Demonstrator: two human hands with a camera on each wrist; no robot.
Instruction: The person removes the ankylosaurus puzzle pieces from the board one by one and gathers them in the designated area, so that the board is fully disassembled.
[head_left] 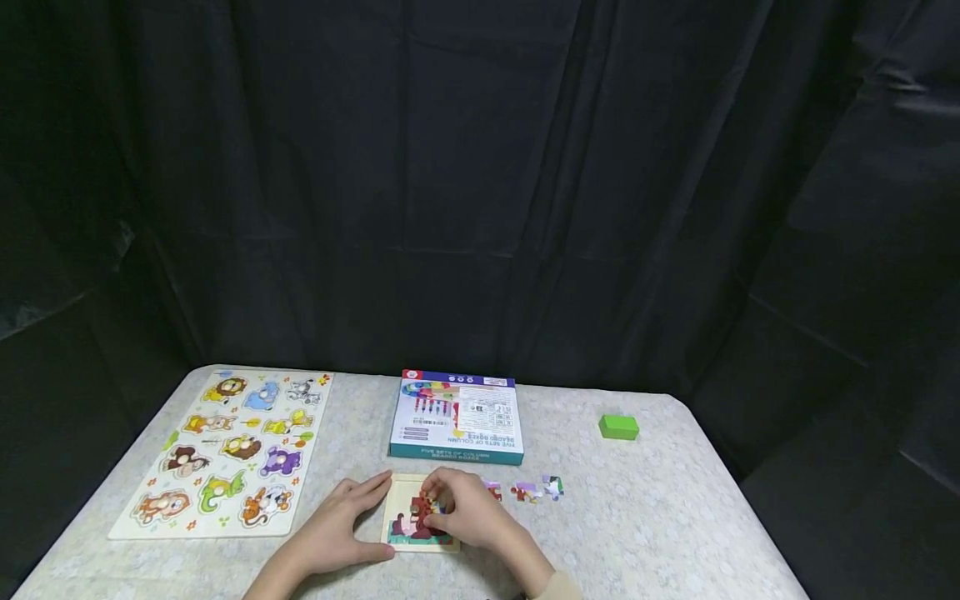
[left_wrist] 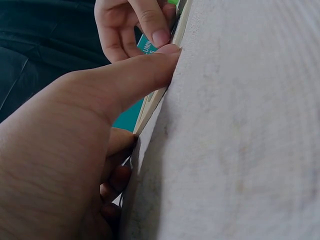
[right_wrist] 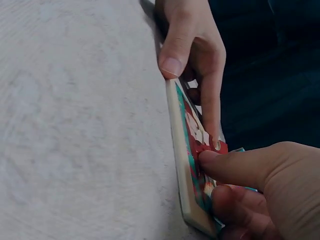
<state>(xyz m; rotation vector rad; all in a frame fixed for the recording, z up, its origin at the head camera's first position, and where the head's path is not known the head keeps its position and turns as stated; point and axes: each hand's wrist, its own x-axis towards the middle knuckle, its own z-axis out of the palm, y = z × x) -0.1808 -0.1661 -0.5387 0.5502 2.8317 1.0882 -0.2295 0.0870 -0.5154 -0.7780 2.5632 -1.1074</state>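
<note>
I am bracing the wooden tray point(head_left: 408, 483) with the left hand point(head_left: 341, 525) in a wide hold, thumb at its near left corner and index finger at its far left corner. Over the tray, the right hand point(head_left: 468, 508) is holding narrow, apparently pinching a red puzzle piece point(right_wrist: 222, 146) between thumb and curled fingers.

To handle this well, I am judging that the left hand should be bearing only on the rim, stopping any slide, while the right is turning the piece until its outline is matching its neighbours, easing it flat rather than forcing it.

Just right of the tray, loose pieces point(head_left: 525, 492) are lying on the table; just beyond it, a box point(head_left: 453, 425) is lying flat.

From my remote feed, I am losing the tray's right part under the right hand, so I am not making out which spaces are filling. The thumb is covering part of the red piece, and the left wrist view is catching the tray nearly edge-on.
</note>
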